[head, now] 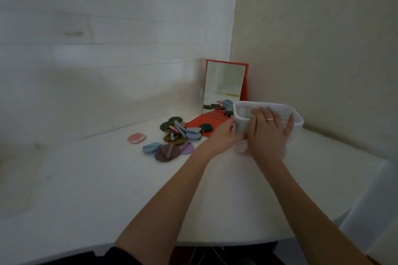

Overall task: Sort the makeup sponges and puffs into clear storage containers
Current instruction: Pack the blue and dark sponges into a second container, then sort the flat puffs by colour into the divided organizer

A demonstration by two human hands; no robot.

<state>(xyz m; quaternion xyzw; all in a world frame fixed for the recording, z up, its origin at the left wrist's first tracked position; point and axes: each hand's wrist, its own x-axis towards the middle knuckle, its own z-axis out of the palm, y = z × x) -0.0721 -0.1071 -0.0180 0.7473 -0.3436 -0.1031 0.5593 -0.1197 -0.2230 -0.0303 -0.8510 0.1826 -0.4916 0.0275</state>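
A clear storage container [295, 114] stands on the white table at the right, in front of the corner. My left hand [226, 135] grips its left wall from outside. My right hand [269, 133], with a ring on one finger, lies over its near wall and rim, fingers spread on it. A pile of makeup puffs [176, 137] in blue, green, brown and purple lies left of the container. One pink puff [136, 138] sits apart at the pile's left. A dark green puff [206, 127] rests on the red mirror base. Pale shapes show faintly through the container wall.
A red-framed folding mirror [225, 84] stands in the corner behind the container, its base [200, 122] flat on the table [107, 178]. Tiled wall at the left and back, plain wall at the right. The table's front edge runs near the bottom.
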